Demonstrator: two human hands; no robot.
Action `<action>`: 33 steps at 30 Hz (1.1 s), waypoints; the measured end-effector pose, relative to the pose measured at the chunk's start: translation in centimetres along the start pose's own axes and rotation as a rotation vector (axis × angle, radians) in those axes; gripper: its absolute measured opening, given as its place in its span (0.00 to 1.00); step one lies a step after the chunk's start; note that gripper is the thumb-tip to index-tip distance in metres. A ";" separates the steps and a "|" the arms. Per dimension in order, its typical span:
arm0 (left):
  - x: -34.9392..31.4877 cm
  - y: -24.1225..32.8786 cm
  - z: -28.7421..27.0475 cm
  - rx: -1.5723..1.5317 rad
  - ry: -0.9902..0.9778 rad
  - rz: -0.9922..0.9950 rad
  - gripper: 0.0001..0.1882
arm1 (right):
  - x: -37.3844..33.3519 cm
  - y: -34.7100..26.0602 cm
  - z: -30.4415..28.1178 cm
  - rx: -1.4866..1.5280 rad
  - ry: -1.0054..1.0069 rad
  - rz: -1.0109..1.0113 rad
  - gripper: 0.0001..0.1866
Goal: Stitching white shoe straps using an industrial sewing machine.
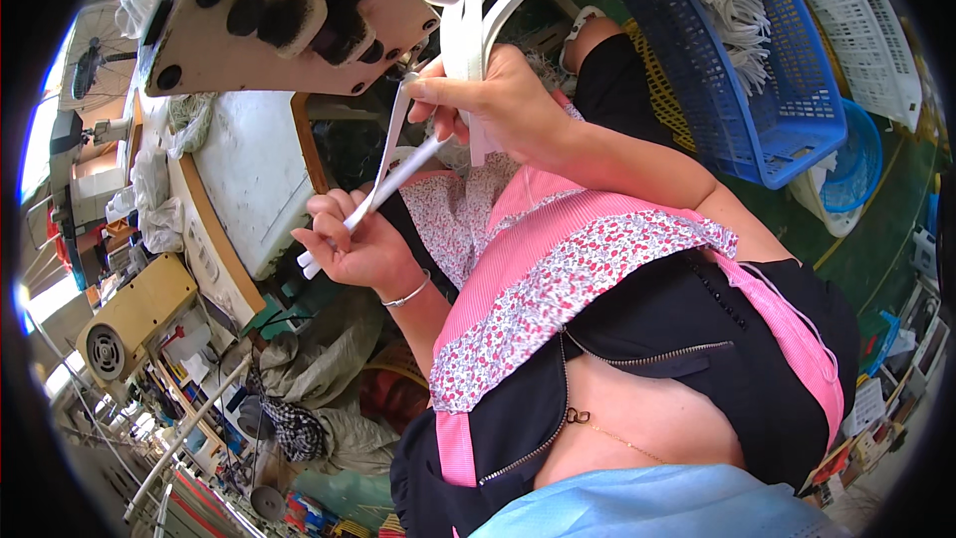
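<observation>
Left hand (363,251) and right hand (513,108) grasp white strips (462,45) with fingers (448,92), machine (214,60) ahead, blue basket (722,80) right.

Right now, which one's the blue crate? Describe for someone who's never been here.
Find the green floor at picture right, beyond the right hand. There, left of a white basket, is a perforated blue crate. Unlike that basket and the round blue tub, it's both blue and rectangular, with bundled white strips inside.
</observation>
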State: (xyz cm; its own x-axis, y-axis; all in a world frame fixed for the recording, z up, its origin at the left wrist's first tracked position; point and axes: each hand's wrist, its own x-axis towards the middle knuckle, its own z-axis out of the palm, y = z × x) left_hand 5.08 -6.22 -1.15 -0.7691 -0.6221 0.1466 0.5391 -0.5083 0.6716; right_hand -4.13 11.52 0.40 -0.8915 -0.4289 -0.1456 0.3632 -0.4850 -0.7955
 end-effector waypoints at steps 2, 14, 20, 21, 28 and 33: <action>0.3 0.2 0.7 0.007 0.081 0.084 0.31 | -0.2 -0.2 -0.5 0.041 0.012 0.021 0.09; -2.1 -3.4 5.1 1.097 -0.399 0.040 0.06 | 0.5 0.0 -1.7 0.321 0.104 -0.155 0.17; -1.2 -3.1 4.8 0.876 -0.318 -0.224 0.03 | -0.7 -0.4 -4.0 0.027 -0.156 -0.095 0.15; -1.3 -3.6 4.7 0.645 -0.327 -0.283 0.03 | -0.9 -0.4 -3.9 0.067 -0.145 -0.059 0.15; -2.8 -6.4 4.1 0.118 -0.501 -0.384 0.21 | -0.5 1.1 -3.0 0.304 -0.087 0.228 0.20; -3.0 -5.9 5.0 0.686 -0.514 -0.183 0.19 | -0.4 0.9 -2.7 0.404 0.005 0.260 0.21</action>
State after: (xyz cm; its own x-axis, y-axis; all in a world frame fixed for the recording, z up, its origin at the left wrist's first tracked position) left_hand 2.48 1.65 -1.89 -0.9719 -0.1365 0.1920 0.1939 -0.0006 0.9810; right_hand -4.17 13.31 -1.83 -0.7584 -0.5717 -0.3132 0.6493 -0.6199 -0.4406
